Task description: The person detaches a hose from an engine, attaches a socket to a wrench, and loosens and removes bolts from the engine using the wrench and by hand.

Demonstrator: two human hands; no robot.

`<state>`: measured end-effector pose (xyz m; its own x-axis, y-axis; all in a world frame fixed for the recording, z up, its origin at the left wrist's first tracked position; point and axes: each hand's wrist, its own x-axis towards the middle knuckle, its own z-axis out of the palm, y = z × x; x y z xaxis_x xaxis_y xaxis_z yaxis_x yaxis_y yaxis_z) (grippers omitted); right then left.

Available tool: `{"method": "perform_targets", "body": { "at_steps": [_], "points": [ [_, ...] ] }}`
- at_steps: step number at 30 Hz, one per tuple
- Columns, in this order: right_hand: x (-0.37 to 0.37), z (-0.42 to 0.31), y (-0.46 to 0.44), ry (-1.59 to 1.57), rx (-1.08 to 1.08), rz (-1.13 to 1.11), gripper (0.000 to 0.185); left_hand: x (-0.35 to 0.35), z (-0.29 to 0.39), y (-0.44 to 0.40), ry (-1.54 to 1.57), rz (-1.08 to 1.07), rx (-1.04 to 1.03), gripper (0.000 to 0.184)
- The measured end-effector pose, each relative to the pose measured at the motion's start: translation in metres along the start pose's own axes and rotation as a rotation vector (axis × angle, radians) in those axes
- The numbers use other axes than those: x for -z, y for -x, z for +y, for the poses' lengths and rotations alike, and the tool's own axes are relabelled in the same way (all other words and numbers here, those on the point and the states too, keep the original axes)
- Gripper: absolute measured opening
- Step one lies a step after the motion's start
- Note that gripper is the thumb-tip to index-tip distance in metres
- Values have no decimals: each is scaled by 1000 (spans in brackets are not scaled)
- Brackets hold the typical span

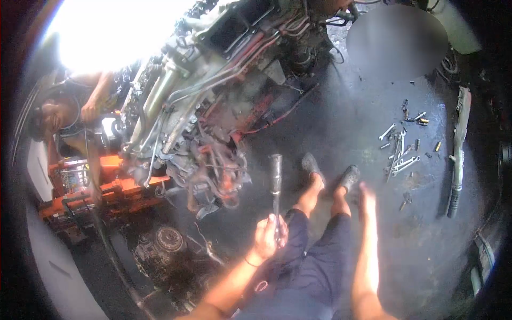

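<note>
Far left: co-worker's hand [89, 111], orange frame [109, 169] below it in frame. Upper left to centre: big engine [213, 69]. Centre: left hand [265, 238] clamped round lower end of metal socket tool [276, 176], thick end up-frame. Then right hand [367, 200], over floor [330, 117], blurred, can't tell finger spread. Right: loose wrenches [400, 152] on floor.

A long silvery metal socket tool [276, 181] is gripped upright in the left hand [270, 237], between a greasy metal engine [213, 80] at left and scattered silver wrenches [401, 154] at right.
</note>
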<state>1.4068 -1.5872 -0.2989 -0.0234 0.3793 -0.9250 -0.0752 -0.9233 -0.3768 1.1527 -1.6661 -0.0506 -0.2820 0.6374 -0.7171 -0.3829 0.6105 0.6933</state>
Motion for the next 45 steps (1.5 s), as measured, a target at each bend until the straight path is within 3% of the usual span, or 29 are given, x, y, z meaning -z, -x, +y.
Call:
{"method": "perform_targets", "body": {
  "at_steps": [1, 2, 3, 6, 8, 10, 12, 14, 15, 16, 18, 20, 21, 24, 25, 28, 30, 31, 32, 33, 34, 36, 37, 38, 39, 40, 42, 45],
  "points": [
    [-12, -9, 32, 48, 199, -108, 42, -13, 8, -3, 11, -11, 17, 59],
    [-17, -17, 57, -23, 97, -336, 42, -23, 13, -6, -2, -40, 5, 60],
    [-24, -22, 73, 263, 416, -393, 52, -32, 21, -9, 39, -69, 11, 60],
    [-40, -51, 110, 718, 785, -615, 86, -53, 51, -12, 256, -211, 5, 63],
    [-53, -83, 125, 867, 1040, -703, 68, -51, 63, -11, 454, -347, -54, 65],
    [-46, -105, 119, 1229, 589, -946, 40, -50, 76, -2, 589, -375, -124, 65],
    [-53, -117, 119, 1230, 622, -960, 24, -43, 102, 6, 845, -314, 59, 63],
    [-67, -130, 129, 1249, 712, -849, 21, -29, 98, 0, 797, -392, -188, 61],
    [-77, -148, 137, 1361, 710, -839, 22, -25, 108, 7, 782, -302, -187, 61],
    [-91, -171, 151, 1442, 576, -860, 22, -21, 116, 13, 767, -222, -167, 60],
    [-101, -189, 145, 1626, 777, -749, 26, -16, 119, 15, 561, -73, -246, 66],
    [-112, -207, 122, 1719, 955, -829, 42, -10, 109, 14, 603, 99, -297, 63],
    [-121, -221, 124, 1731, 872, -826, 39, -12, 109, 18, 610, 198, -338, 60],
    [-141, -254, 131, 1647, 1393, -912, 18, -7, 78, 1, 511, 512, -415, 42],
    [-147, -264, 134, 1723, 1362, -879, 19, -8, 80, 2, 456, 621, -415, 36],
    [-180, -294, 138, 1938, 1120, -794, 21, -38, 106, -4, 668, 912, -474, 31],
    [-178, -319, 90, 1800, 1683, -1140, 19, -55, 121, -7, 649, 1056, -511, 28],
    [-168, -327, 71, 1632, 2005, -1191, 17, -69, 122, -14, 850, 1070, -478, 25],
    [-190, -346, 95, 2071, 1407, -1238, 19, -73, 121, -29, 1041, 1102, -457, 23],
    [-199, -355, 76, 1928, 1538, -1376, 24, -78, 128, -38, 1206, 1160, -426, 18],
    [-207, -364, 57, 1776, 1675, -1501, 29, -88, 97, -69, 1083, 1267, -354, 22],
    [-210, -383, -3, 2173, 1073, -1460, 28, -103, 88, -101, 1322, 1284, -444, 20],
    [-211, -395, -37, 2272, 898, -1434, 29, -112, 82, -118, 1416, 1309, -481, 19],
    [-214, -405, -63, 2313, 876, -1478, 29, -113, 72, -141, 1435, 1379, -527, 16],
    [-219, -403, -65, 2305, 1144, -1584, 33, -114, 68, -158, 1541, 1364, -514, 14],
    [-217, -407, -54, 2378, 1105, -1568, 33, -120, 64, -172, 1647, 1340, -501, 13],
    [-234, -402, -57, 2484, 714, -1108, 38, -131, 44, -220, 1702, 1313, -575, 11],
    [-220, -424, -143, 2592, 702, -1168, 44, -135, 35, -283, 1482, 1338, -610, 11]
  ]
}}
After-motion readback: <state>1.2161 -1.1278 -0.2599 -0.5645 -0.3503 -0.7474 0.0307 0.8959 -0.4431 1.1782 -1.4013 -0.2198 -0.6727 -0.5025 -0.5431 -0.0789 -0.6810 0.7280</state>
